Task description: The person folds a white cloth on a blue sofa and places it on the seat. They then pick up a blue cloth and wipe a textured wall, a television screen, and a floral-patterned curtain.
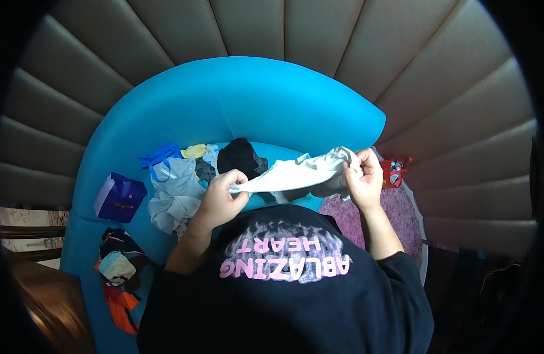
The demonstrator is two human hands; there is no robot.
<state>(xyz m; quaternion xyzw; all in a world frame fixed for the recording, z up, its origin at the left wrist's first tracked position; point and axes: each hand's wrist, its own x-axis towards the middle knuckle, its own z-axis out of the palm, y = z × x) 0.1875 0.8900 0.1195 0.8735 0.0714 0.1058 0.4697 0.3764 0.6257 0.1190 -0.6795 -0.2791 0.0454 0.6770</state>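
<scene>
My left hand (pixel 221 197) and right hand (pixel 361 176) each clamp one end of a pale, crumpled cloth garment (pixel 295 173), stretched above the blue upholstered sofa (pixel 224 106) beside a heap of clothes (pixel 177 189).

Home bedroom: blue bed (pixel 224 100), padded headboard (pixel 319 35), scattered clothes (pixel 177 194).

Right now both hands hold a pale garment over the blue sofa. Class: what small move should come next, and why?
Probably draw the hands apart to pull the pale garment flat. The left hand pinches one end and the right hand bunches the other, so the cloth hangs crumpled between them, above the clothes pile on the blue sofa.
</scene>
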